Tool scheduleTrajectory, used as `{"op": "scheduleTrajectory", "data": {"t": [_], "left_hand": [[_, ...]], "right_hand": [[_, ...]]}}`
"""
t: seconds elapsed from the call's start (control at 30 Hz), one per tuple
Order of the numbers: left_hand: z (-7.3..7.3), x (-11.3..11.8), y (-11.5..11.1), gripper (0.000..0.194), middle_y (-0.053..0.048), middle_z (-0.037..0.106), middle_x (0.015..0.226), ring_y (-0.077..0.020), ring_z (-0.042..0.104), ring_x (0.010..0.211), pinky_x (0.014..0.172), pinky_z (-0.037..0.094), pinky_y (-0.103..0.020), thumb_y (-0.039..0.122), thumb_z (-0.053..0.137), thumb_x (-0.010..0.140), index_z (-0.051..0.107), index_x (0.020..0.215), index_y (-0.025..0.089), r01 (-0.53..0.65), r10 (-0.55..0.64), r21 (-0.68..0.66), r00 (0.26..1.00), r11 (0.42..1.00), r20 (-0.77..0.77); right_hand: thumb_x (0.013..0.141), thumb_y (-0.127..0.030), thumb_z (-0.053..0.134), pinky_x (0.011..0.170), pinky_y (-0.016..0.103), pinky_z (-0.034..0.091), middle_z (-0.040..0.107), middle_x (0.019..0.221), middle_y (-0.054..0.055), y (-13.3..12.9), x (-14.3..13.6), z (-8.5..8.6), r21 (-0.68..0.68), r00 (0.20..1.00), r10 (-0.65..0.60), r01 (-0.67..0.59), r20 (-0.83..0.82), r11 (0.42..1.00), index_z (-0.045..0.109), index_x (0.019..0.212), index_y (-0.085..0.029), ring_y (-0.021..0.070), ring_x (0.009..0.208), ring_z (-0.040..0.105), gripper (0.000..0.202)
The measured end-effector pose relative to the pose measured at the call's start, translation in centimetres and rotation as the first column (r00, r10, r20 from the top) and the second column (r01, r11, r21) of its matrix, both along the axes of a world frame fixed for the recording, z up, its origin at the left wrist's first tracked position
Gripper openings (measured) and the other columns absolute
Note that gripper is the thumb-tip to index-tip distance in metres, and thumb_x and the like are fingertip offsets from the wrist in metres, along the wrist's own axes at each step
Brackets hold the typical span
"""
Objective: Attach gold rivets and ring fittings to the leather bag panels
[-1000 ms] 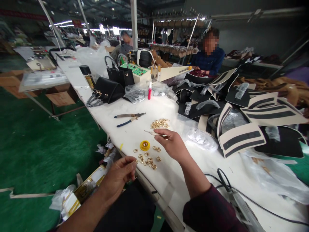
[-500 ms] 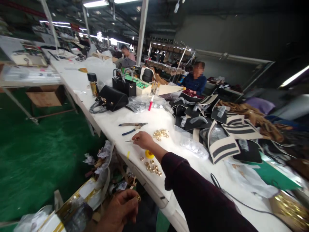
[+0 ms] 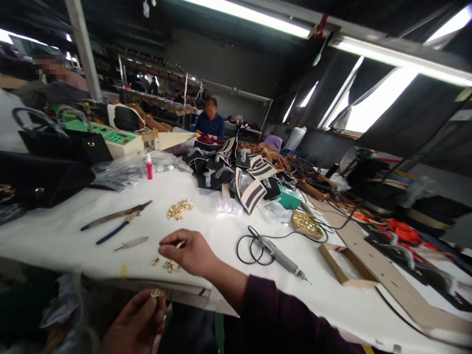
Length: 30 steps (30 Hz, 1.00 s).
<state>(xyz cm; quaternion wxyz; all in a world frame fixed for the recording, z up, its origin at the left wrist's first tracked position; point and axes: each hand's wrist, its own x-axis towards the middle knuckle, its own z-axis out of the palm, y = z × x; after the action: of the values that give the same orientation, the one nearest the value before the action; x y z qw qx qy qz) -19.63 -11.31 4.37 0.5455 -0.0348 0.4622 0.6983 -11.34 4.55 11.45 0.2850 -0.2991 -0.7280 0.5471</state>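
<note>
Holds a small gold fitting (image 3: pixel 155 293) pinched between thumb and fingertips of the left hand (image 3: pixel 136 319), low in front of the near edge of the white table (image 3: pixel 221 246). Holds the right hand (image 3: pixel 190 250) apart from the left, above the tabletop and farther forward, with thumb and forefinger drawn near each other and the other fingers curled. Shows a small pale glint among those fingers; cannot tell from this view what it is or whether the grip is closed on it.

Just below the right hand, partly hidden by it, shows loose gold fittings (image 3: pixel 170 266) on the tabletop. To the left of its fingertips, shows a pale-handled pointed tool (image 3: pixel 133 243) lying flat and, farther left and beyond, blue-handled pliers (image 3: pixel 121 216) with handles spread. Straight beyond the right hand, shows a pile of gold pieces (image 3: pixel 180 209); farther off, an upright red bottle (image 3: pixel 149 169) with a white tip.

To the right of the right hand, shows a grey corded driver (image 3: pixel 282 258) with its cable looped beside it, then an open cardboard box (image 3: pixel 346 268) and, farther back, a box of gold parts (image 3: pixel 307 225). Well beyond both hands, shows striped panels (image 3: pixel 252 189) heaped with black pieces, and a person in blue (image 3: pixel 211 123) behind them. To the far left, shows a black handbag (image 3: pixel 47 179).
</note>
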Motion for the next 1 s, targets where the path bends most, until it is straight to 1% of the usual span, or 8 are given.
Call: {"op": "scheduleTrajectory", "data": {"t": [0.07,0.13,0.27,0.43,0.6,0.77,0.93,1.0], "left_hand": [[1.0,2.0,1.4,0.048,0.001,0.076,0.076,-0.0138,0.064,0.06,0.049,0.055,-0.023,0.03,0.104,0.046,0.076,0.085,0.023,0.035,-0.032,0.106,0.999,0.994,-0.032],[1.8,4.5,2.6,0.047,0.003,0.072,0.071,-0.0116,0.063,0.06,0.048,0.052,-0.02,0.036,0.104,0.05,0.078,0.088,0.023,0.108,-0.1,0.179,0.994,0.978,-0.051],[2.7,9.1,4.0,0.049,0.003,0.071,0.071,-0.0087,0.061,0.061,0.051,0.05,-0.017,0.04,0.105,0.051,0.08,0.09,0.023,0.22,-0.218,0.219,0.975,0.951,-0.035],[3.5,13.1,5.5,0.046,0.002,0.071,0.083,-0.0077,0.06,0.066,0.059,0.052,-0.019,0.038,0.104,0.056,0.079,0.091,0.023,0.355,-0.357,0.196,0.934,0.914,-0.026],[4.3,17.1,7.2,0.039,-0.002,0.07,0.086,-0.0118,0.058,0.072,0.057,0.05,-0.022,0.043,0.095,0.07,0.08,0.097,0.019,0.481,-0.436,0.173,0.866,0.859,-0.245],[4.7,20.2,9.1,0.043,-0.005,0.071,0.08,-0.0145,0.058,0.069,0.055,0.052,-0.025,0.047,0.095,0.067,0.081,0.092,0.016,0.508,-0.428,0.071,0.785,0.858,-0.448],[4.7,21.9,11.4,0.047,-0.002,0.065,0.065,-0.015,0.058,0.062,0.052,0.051,-0.025,0.051,0.097,0.059,0.077,0.081,0.015,0.507,-0.449,-0.039,0.723,0.861,-0.525],[4.5,21.8,12.2,0.047,-0.002,0.064,0.064,-0.0149,0.058,0.061,0.052,0.05,-0.025,0.053,0.096,0.06,0.075,0.078,0.015,0.534,-0.486,-0.095,0.664,0.84,-0.567]], "right_hand": [[0.08,-0.053,0.086,0.078,0.033,0.056,0.076,0.087,0.003,-3.5,4.6,-0.1,-0.242,0.991,-0.087,0.059,-0.105,0.968,0.082,0.098,-0.021,0.0185,0.078,0.07,0.036],[0.079,-0.056,0.086,0.068,0.032,0.056,0.072,0.078,0.002,-6.2,8.2,-0.5,-0.383,0.962,-0.157,0.061,-0.224,0.922,0.081,0.096,-0.019,0.0173,0.068,0.067,0.041],[0.08,-0.05,0.088,0.062,0.03,0.054,0.07,0.082,0.002,-8.4,12.8,-1.4,-0.445,0.858,-0.323,0.126,-0.4,0.886,0.082,0.104,-0.021,0.0159,0.067,0.066,0.038],[0.08,-0.041,0.089,0.064,0.031,0.054,0.071,0.101,0.005,-7.8,17.3,-1.8,-0.403,0.795,-0.433,0.262,-0.426,0.877,0.086,0.094,-0.023,0.016,0.071,0.067,0.023],[0.083,-0.037,0.086,0.071,0.034,0.055,0.072,0.094,0.004,-6.5,22.1,-2.1,-0.382,0.743,-0.519,0.373,-0.422,0.845,0.086,0.09,-0.025,0.0171,0.071,0.067,0.014],[0.088,-0.033,0.081,0.089,0.036,0.053,0.075,0.091,0.005,-5.1,25.7,-2.7,-0.246,0.725,-0.581,0.526,-0.37,0.814,0.086,0.087,-0.025,0.0229,0.092,0.07,0.01],[0.083,-0.045,0.084,0.08,0.034,0.052,0.075,0.084,0.003,-3.1,27.0,-4.3,-0.467,0.715,-0.584,0.395,-0.384,0.791,0.082,0.09,-0.022,0.0202,0.081,0.067,0.024],[0.083,-0.048,0.083,0.078,0.032,0.051,0.073,0.081,0.002,-2.1,27.4,-5.0,-0.523,0.722,-0.58,0.352,-0.377,0.777,0.079,0.088,-0.02,0.0187,0.078,0.064,0.029]]}}
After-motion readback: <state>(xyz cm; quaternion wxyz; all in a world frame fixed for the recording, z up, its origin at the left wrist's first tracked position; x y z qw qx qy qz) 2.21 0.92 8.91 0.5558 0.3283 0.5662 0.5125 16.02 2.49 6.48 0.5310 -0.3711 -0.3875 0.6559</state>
